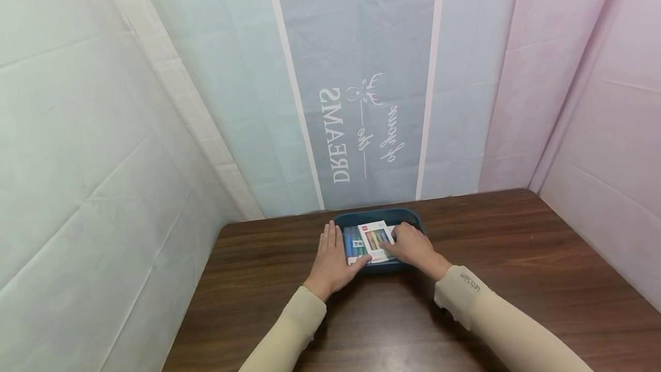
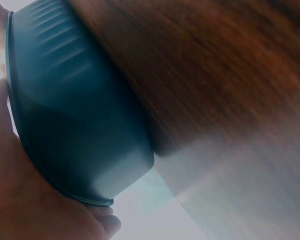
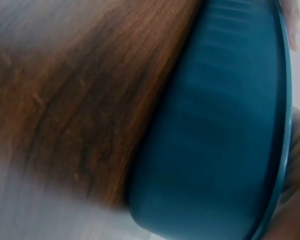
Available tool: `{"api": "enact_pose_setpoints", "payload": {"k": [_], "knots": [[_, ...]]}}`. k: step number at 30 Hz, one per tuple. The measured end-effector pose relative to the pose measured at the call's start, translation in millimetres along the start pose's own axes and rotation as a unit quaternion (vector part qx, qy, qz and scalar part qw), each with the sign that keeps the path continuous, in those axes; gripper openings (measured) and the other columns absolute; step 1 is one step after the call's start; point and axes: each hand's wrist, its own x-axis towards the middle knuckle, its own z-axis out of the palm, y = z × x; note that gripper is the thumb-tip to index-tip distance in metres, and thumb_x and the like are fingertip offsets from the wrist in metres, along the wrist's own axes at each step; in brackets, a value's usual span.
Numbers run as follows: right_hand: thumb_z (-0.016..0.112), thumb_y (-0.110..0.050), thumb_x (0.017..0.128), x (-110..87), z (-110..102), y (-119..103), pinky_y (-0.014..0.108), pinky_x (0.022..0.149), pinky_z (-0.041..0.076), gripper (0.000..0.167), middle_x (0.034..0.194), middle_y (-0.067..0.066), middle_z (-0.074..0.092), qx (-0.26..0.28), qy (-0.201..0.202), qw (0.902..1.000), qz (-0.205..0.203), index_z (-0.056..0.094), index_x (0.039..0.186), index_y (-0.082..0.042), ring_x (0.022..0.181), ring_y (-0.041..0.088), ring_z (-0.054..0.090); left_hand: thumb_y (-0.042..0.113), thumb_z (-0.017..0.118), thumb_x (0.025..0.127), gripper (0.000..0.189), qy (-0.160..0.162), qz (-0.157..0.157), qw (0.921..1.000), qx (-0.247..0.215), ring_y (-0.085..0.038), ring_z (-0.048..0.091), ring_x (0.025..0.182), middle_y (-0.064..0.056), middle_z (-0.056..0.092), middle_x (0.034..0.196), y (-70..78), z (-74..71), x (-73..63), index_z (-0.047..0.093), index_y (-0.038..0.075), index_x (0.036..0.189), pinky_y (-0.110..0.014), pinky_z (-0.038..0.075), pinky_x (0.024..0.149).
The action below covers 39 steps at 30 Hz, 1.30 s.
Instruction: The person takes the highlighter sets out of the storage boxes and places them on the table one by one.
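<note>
A dark teal plastic basin (image 1: 382,215) stands on the table and holds two packs. On top, tilted in the head view, lies a white crayon box (image 1: 383,225) with a small red logo and a picture or window of coloured sticks. Partly beneath it is a blue-and-green pack (image 1: 353,236) with a white label. My right hand (image 1: 415,247) pinches the white box at its right side, thumb across the front. My left hand (image 1: 330,256) rests along the basin's left rim with straight fingers, its thumb reaching over the packs' lower edge. Both wrist views show the basin's outer wall (image 2: 75,115) (image 3: 210,130).
The brown wood-grain table (image 1: 258,280) spreads around the basin, its back edge right behind it. A printed cloth curtain (image 1: 372,45) hangs at the back, with pale cloth walls (image 1: 77,188) on both sides.
</note>
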Motion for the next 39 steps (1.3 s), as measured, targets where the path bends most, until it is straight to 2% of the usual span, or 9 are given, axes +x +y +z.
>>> {"api": "enact_pose_setpoints", "payload": {"k": [4, 12, 22, 28, 32, 39], "knots": [[0.082, -0.039, 0.094, -0.1, 0.1, -1.9, 0.034, 0.062, 0.047, 0.048, 0.094, 0.01, 0.07, -0.005, -0.001, 1.0, 0.006, 0.077, 0.111, 0.005, 0.075, 0.021, 0.059, 0.079, 0.052, 0.098, 0.115, 0.002, 0.003, 1.0, 0.003, -0.038, 0.009, 0.166, -0.025, 0.011, 0.177, -0.8, 2.9, 0.7, 0.023, -0.009, 0.166, -0.052, 0.017, 0.133], [0.079, -0.034, 0.093, -1.0, -0.8, -2.1, 0.034, 0.06, 0.046, 0.044, 0.093, 0.008, 0.072, 0.008, -0.004, 0.9999, 0.014, 0.075, 0.115, 0.003, 0.072, 0.02, 0.06, 0.077, 0.053, 0.098, 0.113, -0.003, 0.004, 1.0, 0.008, -0.038, 0.009, 0.166, -0.025, 0.012, 0.178, 2.0, -0.2, 0.1, 0.024, -0.008, 0.166, -0.05, 0.016, 0.133], [0.078, -0.032, 0.09, -1.5, 3.2, 2.7, 0.041, 0.069, 0.053, 0.054, 0.109, 0.016, 0.074, 0.009, 0.008, 0.9998, 0.018, 0.07, 0.129, 0.005, 0.081, 0.024, 0.063, 0.079, 0.052, 0.098, 0.115, -0.004, 0.0, 0.9999, 0.014, -0.037, 0.009, 0.166, -0.025, 0.012, 0.178, 3.9, -0.3, -0.9, 0.023, -0.007, 0.167, -0.049, 0.017, 0.133], [0.079, -0.03, 0.09, 0.6, 3.4, 4.1, 0.045, 0.076, 0.056, 0.056, 0.119, 0.019, 0.073, 0.019, 0.017, 0.9997, 0.006, 0.069, 0.133, 0.005, 0.09, 0.026, 0.065, 0.079, 0.052, 0.098, 0.114, -0.001, 0.003, 0.9999, 0.014, -0.038, 0.01, 0.166, -0.025, 0.012, 0.177, 2.9, 0.2, 0.2, 0.024, -0.008, 0.166, -0.05, 0.017, 0.133], [0.079, -0.029, 0.09, 3.6, 1.9, 5.5, 0.047, 0.079, 0.058, 0.056, 0.12, 0.021, 0.072, 0.039, 0.013, 0.9991, -0.005, 0.069, 0.132, 0.007, 0.091, 0.026, 0.066, 0.079, 0.052, 0.098, 0.114, -0.001, 0.004, 0.9999, 0.016, -0.038, 0.009, 0.166, -0.026, 0.012, 0.177, 2.4, -1.1, 1.2, 0.024, -0.009, 0.166, -0.05, 0.017, 0.133], [0.075, -0.022, 0.099, 7.4, -6.0, 4.3, 0.035, 0.072, 0.056, 0.046, 0.107, 0.018, 0.071, 0.122, -0.018, 0.9923, -0.006, 0.068, 0.13, 0.011, 0.084, 0.021, 0.065, 0.078, 0.053, 0.098, 0.115, 0.0, 0.0, 0.9999, 0.014, -0.038, 0.01, 0.166, -0.026, 0.012, 0.177, 1.5, -1.0, 0.6, 0.023, -0.009, 0.166, -0.049, 0.017, 0.133]]}}
